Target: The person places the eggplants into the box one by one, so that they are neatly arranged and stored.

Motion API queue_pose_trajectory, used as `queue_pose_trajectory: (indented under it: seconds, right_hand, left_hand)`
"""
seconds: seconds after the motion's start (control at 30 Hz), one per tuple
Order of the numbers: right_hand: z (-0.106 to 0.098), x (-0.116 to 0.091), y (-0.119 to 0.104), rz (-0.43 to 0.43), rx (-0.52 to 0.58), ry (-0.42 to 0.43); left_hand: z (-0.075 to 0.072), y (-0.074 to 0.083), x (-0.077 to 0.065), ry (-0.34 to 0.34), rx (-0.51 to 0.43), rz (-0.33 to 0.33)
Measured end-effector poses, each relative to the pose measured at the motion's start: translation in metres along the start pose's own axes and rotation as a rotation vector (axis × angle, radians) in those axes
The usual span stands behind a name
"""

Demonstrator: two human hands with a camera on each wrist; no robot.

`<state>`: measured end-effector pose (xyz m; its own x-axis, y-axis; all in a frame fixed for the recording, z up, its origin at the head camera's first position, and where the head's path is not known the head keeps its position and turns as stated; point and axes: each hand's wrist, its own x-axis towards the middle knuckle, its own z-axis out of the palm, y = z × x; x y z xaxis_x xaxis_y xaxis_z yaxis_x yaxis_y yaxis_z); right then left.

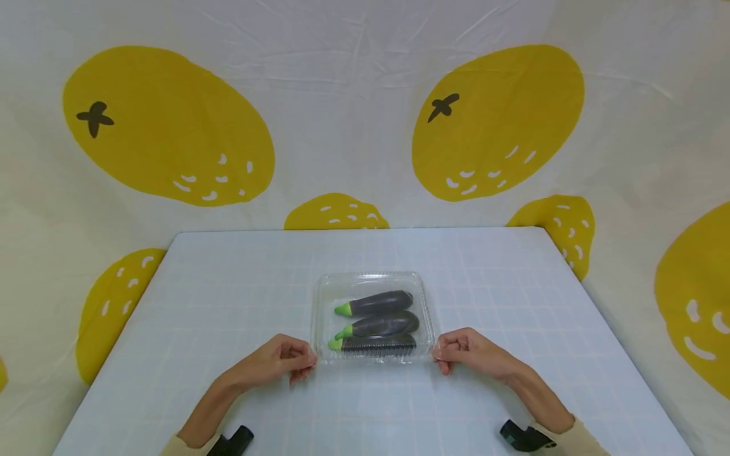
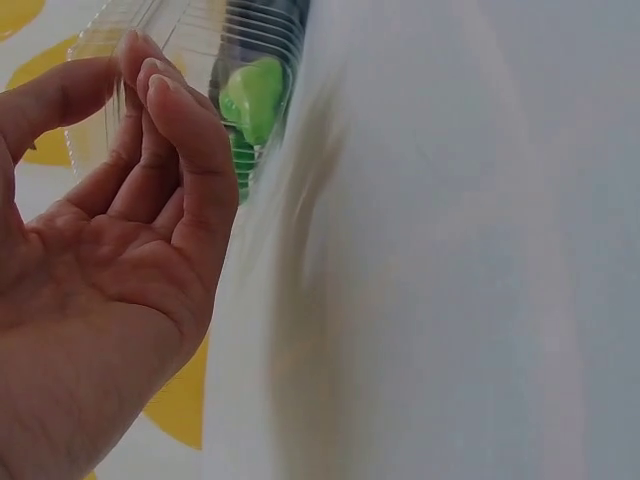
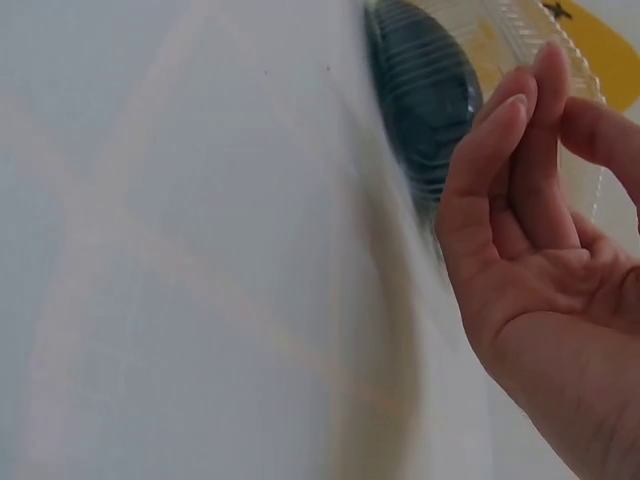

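A clear plastic clamshell box (image 1: 325,294) lies on the table in the head view, with three eggplants (image 1: 382,303) inside, dark purple with green stem ends pointing left. Its lid appears closed over them. My left hand (image 1: 285,358) pinches the box's front left corner between thumb and fingertips. At the front right corner, my right hand (image 1: 470,351) pinches the edge the same way. The left wrist view shows a green stem end (image 2: 252,95) through the ribbed side wall. A dark rounded eggplant end (image 3: 425,90) shows beside the fingers in the right wrist view.
The box rests on a pale table (image 1: 239,272) with a faint grid pattern. Behind it hangs a whitish cloth (image 1: 348,114) printed with large yellow fruit shapes. Black wrist devices (image 1: 234,440) sit at both sleeves near the front edge.
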<state>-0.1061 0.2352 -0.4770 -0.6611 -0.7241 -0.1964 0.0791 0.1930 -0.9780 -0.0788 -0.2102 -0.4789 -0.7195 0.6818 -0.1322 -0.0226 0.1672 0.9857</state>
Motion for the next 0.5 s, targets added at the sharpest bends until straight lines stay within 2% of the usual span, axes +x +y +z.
queue_pose_trajectory:
  seconds: [0.33,0.5]
  right_hand:
    - [-0.006,0.001,-0.003,0.056,-0.074,0.004]
    - [-0.012,0.0,-0.005,0.035,-0.11,-0.004]
  left_hand:
    - [-0.003,0.003,0.001,0.045,0.032,-0.038]
    - [-0.009,0.005,-0.001,0.078,0.075,-0.05]
